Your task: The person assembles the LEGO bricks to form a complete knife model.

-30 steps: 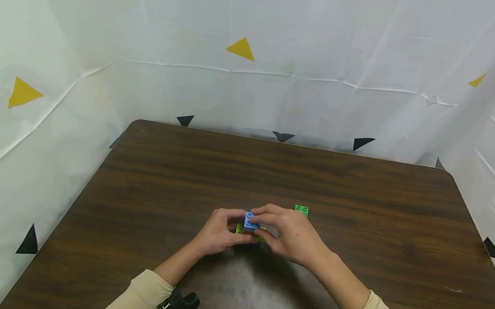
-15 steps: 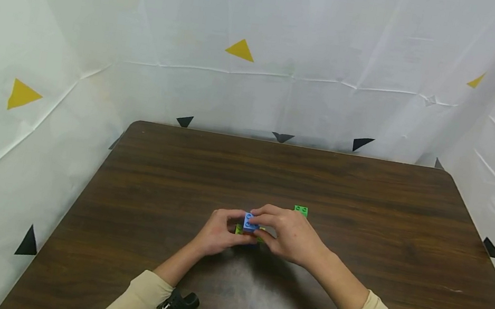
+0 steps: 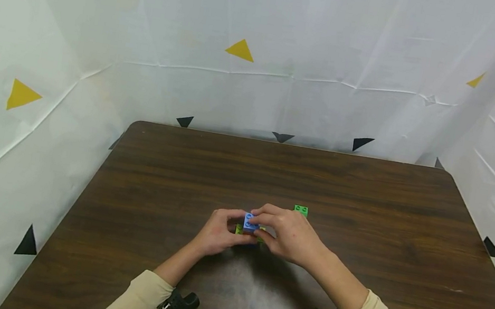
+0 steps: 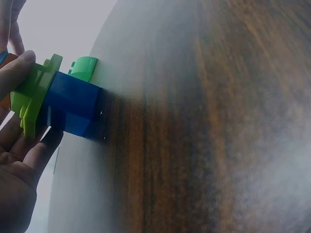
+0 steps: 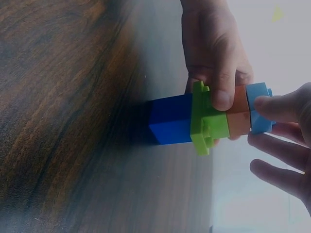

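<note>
Block tower (image 5: pixel 218 122), smooth and studded, fills left grip (image 3: pixel 219 231) and right grip (image 3: pixel 289 234).

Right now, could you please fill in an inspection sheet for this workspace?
Surface: dark wood-grain table, glossy on its near side.
Job's things: dark blue brick at the bottom, lime-green pieces above it, then an orange-brown brick, light blue brick on top.
Clutter: green brick, standing apart from these.
Hands: left hand grips the lime-green pieces; right hand pinches the light blue brick.
Cables: nothing seen.
Surroundings: white sheeting with yellow triangles and black triangles.
</note>
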A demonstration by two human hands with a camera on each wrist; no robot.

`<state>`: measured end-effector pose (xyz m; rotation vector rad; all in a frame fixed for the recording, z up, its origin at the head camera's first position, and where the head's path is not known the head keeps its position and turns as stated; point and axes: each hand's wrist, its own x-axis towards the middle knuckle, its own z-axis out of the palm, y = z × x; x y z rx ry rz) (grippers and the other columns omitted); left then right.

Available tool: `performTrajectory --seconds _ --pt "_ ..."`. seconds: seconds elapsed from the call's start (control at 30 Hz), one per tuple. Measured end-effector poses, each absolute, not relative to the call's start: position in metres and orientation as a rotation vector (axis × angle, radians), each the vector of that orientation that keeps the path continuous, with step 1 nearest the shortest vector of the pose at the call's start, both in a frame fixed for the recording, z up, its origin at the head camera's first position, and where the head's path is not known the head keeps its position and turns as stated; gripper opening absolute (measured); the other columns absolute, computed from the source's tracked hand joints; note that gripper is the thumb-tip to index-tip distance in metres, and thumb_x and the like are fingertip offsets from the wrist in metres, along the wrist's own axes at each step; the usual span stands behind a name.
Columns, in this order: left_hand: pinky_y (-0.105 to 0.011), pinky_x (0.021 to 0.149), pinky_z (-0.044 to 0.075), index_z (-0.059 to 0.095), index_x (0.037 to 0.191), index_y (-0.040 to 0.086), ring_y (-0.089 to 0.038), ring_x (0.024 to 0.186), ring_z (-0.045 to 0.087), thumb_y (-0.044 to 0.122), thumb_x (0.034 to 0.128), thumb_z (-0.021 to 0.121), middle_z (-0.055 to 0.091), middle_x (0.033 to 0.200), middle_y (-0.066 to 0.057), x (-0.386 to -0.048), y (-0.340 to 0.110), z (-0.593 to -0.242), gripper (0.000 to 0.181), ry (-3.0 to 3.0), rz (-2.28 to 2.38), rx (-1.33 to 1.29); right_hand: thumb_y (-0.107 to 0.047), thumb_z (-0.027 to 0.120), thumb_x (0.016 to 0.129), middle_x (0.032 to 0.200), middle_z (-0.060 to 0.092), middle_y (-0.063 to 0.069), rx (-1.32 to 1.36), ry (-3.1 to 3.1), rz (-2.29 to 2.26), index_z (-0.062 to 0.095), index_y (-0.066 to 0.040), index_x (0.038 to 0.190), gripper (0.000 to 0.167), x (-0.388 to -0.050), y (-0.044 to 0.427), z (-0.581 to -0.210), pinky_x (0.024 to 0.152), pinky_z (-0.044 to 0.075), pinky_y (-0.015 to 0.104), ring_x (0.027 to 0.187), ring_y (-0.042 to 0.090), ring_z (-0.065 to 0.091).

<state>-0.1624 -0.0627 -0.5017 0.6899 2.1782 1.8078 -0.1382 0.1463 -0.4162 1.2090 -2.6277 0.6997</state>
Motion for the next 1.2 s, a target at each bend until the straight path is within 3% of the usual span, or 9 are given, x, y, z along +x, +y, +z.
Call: performTrajectory --seconds 0.37,0.8,1.07,1.2 --pt "-0.031 0.078 0.057 0.072 0.105 0.012 -0.017 0.093 0.068 0.018 0.0798 0.084 0.07 0.101 -0.001 -0.163 -0.062 -0.503 0.029 2.178 1.8 0.684 -0.015 0.08 0.084 0.113 0.067 0.001 1.188 -2.643 0.733 0.075 -0.011 0.111 0.028 -0.138 0.147 -0.418 0.073 0.056 0.026 0.085 0.017 0.07" --pt "-0.032 0.078 0.057 0.072 0.105 0.009 -0.017 0.093 0.067 0.016 0.0795 0.084 0.07 0.101 -0.004 -0.164 -0.062 -0.502 0.029 2.177 1.818 0.72 -0.016 0.079 0.085 0.116 0.067 0.0 1.173 -2.645 0.759 0.074 -0.013 0.112 0.028 -0.139 0.148 -0.422 0.077 0.056 0.028 0.09 0.013 0.069" --pt "-0.041 0.084 0.055 0.069 0.109 0.002 -0.022 0.094 0.067 0.004 0.0786 0.082 0.069 0.105 -0.008 -0.156 -0.061 -0.479 0.034 2.173 1.815 0.73 -0.016 0.079 0.085 0.117 0.067 -0.001 1.164 -2.642 0.764 0.075 -0.013 0.111 0.027 -0.138 0.148 -0.422 0.076 0.056 0.029 0.09 0.013 0.069" --pt "-0.042 0.088 0.053 0.068 0.115 0.005 -0.024 0.101 0.067 0.003 0.0774 0.083 0.068 0.111 -0.007 -0.162 -0.062 -0.5 0.041 2.168 1.902 0.747 -0.017 0.078 0.086 0.117 0.067 -0.001 1.161 -2.641 0.772 0.074 -0.014 0.112 0.026 -0.138 0.149 -0.421 0.076 0.056 0.029 0.09 0.013 0.069"
